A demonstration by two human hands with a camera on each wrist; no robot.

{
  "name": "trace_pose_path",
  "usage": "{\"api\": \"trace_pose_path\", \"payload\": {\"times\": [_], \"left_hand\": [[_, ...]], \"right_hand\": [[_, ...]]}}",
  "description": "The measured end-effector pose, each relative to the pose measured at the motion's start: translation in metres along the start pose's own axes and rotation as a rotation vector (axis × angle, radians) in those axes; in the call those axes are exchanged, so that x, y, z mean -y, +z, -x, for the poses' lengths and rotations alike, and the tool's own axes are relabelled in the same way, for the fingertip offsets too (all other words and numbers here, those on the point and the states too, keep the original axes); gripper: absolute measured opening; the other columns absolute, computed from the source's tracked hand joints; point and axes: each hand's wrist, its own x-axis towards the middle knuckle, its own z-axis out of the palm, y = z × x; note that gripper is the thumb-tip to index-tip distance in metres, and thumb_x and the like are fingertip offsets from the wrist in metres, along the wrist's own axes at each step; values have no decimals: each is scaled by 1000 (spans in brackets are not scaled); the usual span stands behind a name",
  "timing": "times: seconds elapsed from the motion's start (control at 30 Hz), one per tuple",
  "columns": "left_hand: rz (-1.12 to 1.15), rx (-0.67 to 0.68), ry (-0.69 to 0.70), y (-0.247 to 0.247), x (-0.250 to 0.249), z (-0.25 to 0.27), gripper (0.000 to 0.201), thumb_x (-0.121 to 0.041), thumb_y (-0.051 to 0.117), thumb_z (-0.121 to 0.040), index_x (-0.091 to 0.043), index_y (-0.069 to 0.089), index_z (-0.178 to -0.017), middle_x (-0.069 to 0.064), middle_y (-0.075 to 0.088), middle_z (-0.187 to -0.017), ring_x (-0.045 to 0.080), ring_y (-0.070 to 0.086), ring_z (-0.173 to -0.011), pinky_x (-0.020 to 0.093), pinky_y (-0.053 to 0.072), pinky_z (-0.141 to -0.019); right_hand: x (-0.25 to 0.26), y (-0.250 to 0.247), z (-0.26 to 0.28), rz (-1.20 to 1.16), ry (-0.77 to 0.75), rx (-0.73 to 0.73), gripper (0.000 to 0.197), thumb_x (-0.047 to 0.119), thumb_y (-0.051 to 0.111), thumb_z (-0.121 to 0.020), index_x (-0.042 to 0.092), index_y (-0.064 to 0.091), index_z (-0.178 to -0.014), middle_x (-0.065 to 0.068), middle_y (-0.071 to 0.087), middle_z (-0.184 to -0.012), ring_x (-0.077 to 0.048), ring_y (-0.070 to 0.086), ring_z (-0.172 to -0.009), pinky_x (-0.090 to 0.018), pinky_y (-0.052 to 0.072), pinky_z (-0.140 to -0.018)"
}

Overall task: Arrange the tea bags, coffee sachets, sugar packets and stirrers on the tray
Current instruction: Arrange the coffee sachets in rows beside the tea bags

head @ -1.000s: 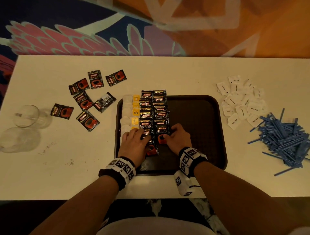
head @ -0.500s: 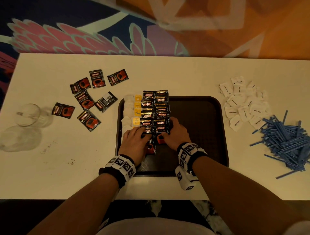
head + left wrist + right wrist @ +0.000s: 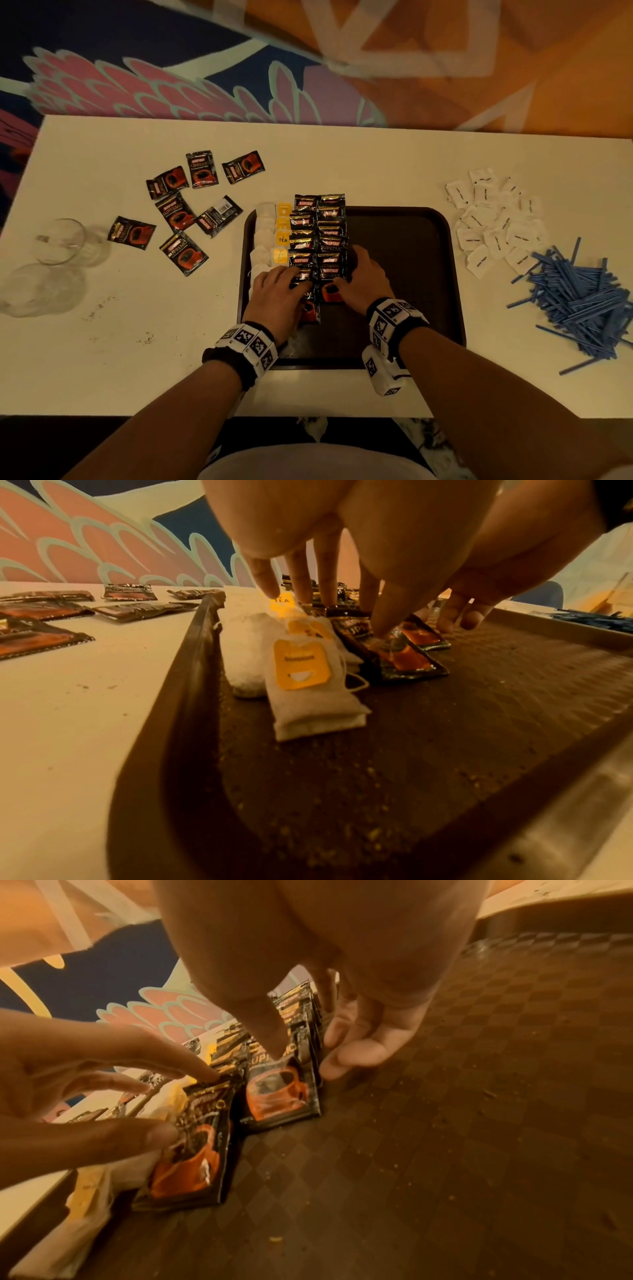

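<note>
We had both hands on the tray (image 3: 442, 274): the left hand (image 3: 274, 301) lay with fingers (image 3: 263, 580) spread nearly straight, pressing the left column of coffee sachets (image 3: 301, 246), while the right hand (image 3: 363, 284) bracketed the right column, thumb on top and fingers loosely curled along its outer edge, apparently to square the overlapped rows. Beyond our fingertips the sachets read "KOPIKO SUPREMO" and a yellow tea bag tag (image 3: 283, 238) read "TEA"; loose sachets (image 3: 178, 212), sugar packets (image 3: 493, 222) and stirrers (image 3: 582, 301) waited on the bench (image 3: 102, 342), well outside our fingers.
</note>
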Motion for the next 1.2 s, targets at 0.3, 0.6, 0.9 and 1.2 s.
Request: {"api": "trace_pose_path", "payload": {"times": [0.3, 0.6, 0.9, 1.2], "left_hand": [[273, -66, -458, -33, 72, -6, 39, -27, 61, -85, -22, 60, -123, 6, 49, -132, 29, 43, -122, 42, 33, -101], [160, 227, -939, -54, 199, -12, 90, -52, 69, -78, -22, 20, -148, 13, 14, -157, 35, 13, -144, 54, 19, -113], [196, 27, -749, -39, 194, 9, 70, -44, 71, -78, -26, 41, -139, 10, 36, -144, 33, 33, -130, 48, 33, -107], [242, 109, -774, -33, 220, 27, 76, -52, 73, -73, -29, 40, -136, 7, 30, -146, 31, 31, -131, 49, 35, -105]], "right_hand": [[10, 0, 5, -148, 12, -118, 50, 23, 67, -87, 23, 41, -130, -4, 58, -109, -18, 60, -98, -41, 55, -86], [76, 28, 3, 41, -269, 0, 12, 17, 65, -89, 23, 57, -95, 4, 61, -85, -8, 59, -76, -12, 44, -61], [183, 73, -26, 288, -419, 184, 15, 19, 60, -89, 20, 58, -105, 3, 59, -95, -18, 57, -94, -32, 50, -84], [238, 110, -82, 852, -487, 182, 75, 13, 66, -83, 29, 29, -146, -3, 17, -155, -32, 27, -136, -47, 34, -109]]}}
